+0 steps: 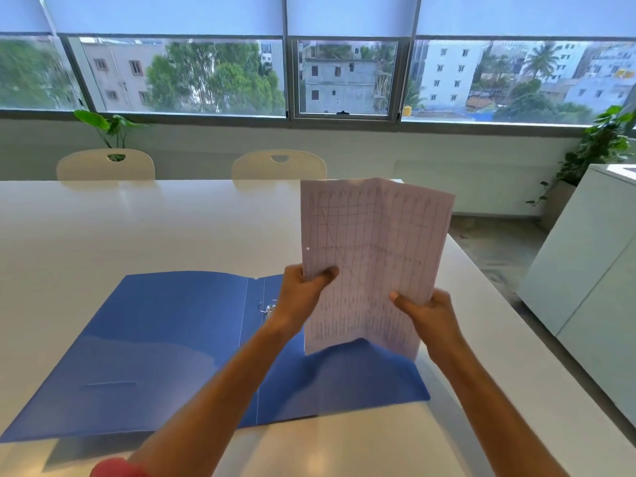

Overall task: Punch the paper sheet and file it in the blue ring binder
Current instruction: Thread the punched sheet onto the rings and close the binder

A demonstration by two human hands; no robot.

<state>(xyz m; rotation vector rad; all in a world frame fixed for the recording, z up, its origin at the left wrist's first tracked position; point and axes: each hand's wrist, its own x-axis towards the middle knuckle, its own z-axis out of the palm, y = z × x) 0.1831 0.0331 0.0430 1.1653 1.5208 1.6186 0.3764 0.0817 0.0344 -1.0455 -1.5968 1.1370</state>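
A pink sleeve (117, 469) is seen closest to the lens, at about 7 o'clock in the view, where the left forearm enters. The paper sheet (371, 256) is held upright in the air, creased down its middle, above the right-hand cover of the blue ring binder (155, 346). Its left edge is pinched by the left hand (304, 290), thumb on the near face; its lower right edge is pinched the same way by the right hand (426, 316). The binder is laid open and flat on the white table (103, 228), and its metal rings (267, 308) can be made out at 9 o'clock from the left hand.

One small hole (307, 248) is visible near the sheet's left edge, so punching is judged done, though a second hole cannot be confirmed. No punch is in view. Threading the sheet onto the rings and closing the binder are judged to remain.
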